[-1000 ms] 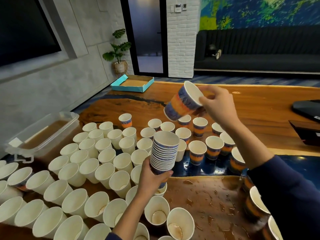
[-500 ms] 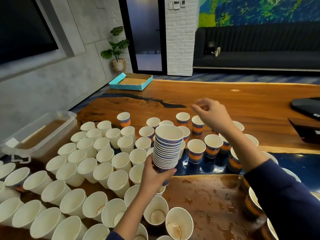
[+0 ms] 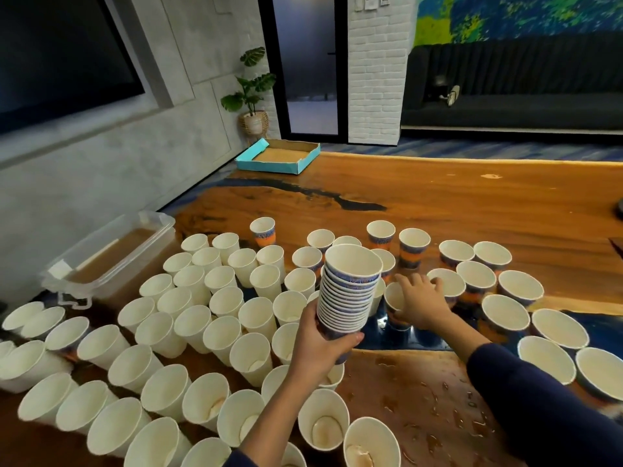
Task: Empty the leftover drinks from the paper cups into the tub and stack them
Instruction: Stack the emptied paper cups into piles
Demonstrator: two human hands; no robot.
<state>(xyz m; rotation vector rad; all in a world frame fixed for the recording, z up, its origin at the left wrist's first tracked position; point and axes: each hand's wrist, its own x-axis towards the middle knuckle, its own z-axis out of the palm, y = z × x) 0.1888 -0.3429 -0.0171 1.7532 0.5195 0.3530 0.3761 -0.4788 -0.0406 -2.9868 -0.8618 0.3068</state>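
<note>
A clear tub (image 3: 111, 254) of brown liquid sits at the counter's (image 3: 472, 210) left edge, the left hand (image 3: 318, 345) grips a tall stack of cups (image 3: 349, 291) mid-air, and the right hand (image 3: 421, 303) curls around a standing cup (image 3: 393, 298)

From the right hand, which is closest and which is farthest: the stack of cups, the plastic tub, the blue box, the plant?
In the head view, from the right hand:
1. Stack of cups, just to its left, gripped by the left hand.
2. Plastic tub, far left at the table edge.
3. Blue box, at the table's far end.
4. Plant, on the floor behind the box.
</note>
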